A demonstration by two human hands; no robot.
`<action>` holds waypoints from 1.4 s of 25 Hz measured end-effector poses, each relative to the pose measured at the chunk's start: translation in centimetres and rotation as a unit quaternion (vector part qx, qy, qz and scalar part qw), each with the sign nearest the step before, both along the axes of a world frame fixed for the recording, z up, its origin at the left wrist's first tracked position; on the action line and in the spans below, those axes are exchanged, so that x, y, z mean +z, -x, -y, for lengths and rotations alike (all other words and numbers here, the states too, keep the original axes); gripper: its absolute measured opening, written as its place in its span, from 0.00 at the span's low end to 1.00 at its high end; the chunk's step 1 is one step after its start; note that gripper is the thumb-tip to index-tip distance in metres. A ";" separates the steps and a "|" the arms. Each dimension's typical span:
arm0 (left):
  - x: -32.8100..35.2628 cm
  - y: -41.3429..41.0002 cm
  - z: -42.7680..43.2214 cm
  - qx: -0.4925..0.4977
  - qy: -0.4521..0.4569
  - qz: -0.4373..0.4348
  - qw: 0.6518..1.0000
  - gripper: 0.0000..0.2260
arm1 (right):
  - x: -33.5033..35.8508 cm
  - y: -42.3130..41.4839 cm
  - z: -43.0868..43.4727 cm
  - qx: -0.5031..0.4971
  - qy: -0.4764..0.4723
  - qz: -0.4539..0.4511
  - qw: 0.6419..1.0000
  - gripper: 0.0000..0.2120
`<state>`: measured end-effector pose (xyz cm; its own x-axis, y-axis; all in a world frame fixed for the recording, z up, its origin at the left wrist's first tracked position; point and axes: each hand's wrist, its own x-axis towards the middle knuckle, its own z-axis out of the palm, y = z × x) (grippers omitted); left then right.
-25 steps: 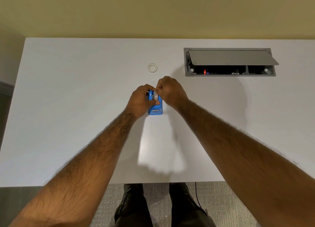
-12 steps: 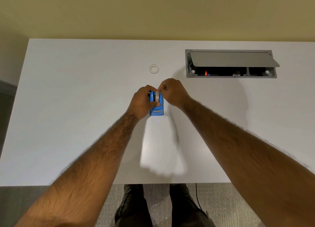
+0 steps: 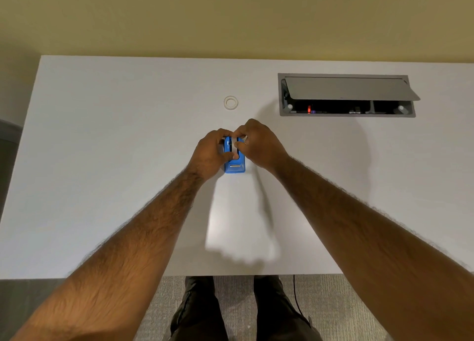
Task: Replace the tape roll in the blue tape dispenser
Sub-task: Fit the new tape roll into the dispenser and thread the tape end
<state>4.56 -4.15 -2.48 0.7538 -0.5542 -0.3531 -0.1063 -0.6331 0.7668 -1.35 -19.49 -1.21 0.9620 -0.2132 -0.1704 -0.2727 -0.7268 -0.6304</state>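
Note:
The blue tape dispenser (image 3: 234, 165) stands on the white table (image 3: 102, 161), its cutter end toward me. My left hand (image 3: 210, 154) wraps around its left side, thumb across the top. My right hand (image 3: 259, 144) pinches a whitish tape roll (image 3: 234, 145) that sits upright in the dispenser's slot, mostly hidden by my fingers. A second clear tape ring (image 3: 230, 102) lies flat on the table beyond the hands.
A grey cable box (image 3: 346, 95) with its lid propped up is set into the table at the back right. The table's near edge runs above my legs. A yellow wall stands behind the table.
My right hand has lowered the tape roll deeper into the dispenser slot and its fingers have shifted over the top. The left hand keeps its hold on the dispenser.

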 end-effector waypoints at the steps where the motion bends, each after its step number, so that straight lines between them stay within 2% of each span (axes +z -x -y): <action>1: 0.0 0.0 0.0 0.000 0.000 0.003 1.000 0.22 | 0.1 0.2 0.0 0.002 -0.003 0.006 1.000 0.10; 10: 0.1 -0.1 0.3 -0.009 -0.015 0.024 1.000 0.20 | 0.5 -0.7 -0.5 -0.029 0.007 0.001 1.000 0.10; 17: 0.2 0.1 0.4 0.004 -0.008 0.019 1.000 0.21 | 0.7 -0.3 0.4 -0.012 -0.040 -0.031 0.999 0.08; 23: 0.4 0.2 0.6 0.003 -0.016 0.017 1.000 0.21 | 0.5 -0.8 -0.5 -0.038 -0.025 0.006 0.999 0.07; 27: 0.3 0.1 0.5 0.005 -0.014 0.010 1.000 0.22 | 0.5 -0.4 0.2 -0.046 -0.037 -0.008 0.998 0.08; 31: 0.0 0.0 0.4 0.016 -0.002 0.005 1.000 0.22 | 0.9 0.1 0.2 -0.001 0.010 -0.015 1.000 0.08; 35: -0.3 -0.1 0.5 0.015 -0.012 0.001 1.000 0.21 | 1.4 0.1 -0.4 0.081 0.146 0.016 0.986 0.08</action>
<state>4.69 -4.61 -2.75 0.7709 -0.5226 -0.3641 -0.0889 -0.6543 0.7510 -1.42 -19.05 0.21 0.9913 -0.0922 -0.0937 -0.1220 -0.9107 -0.3945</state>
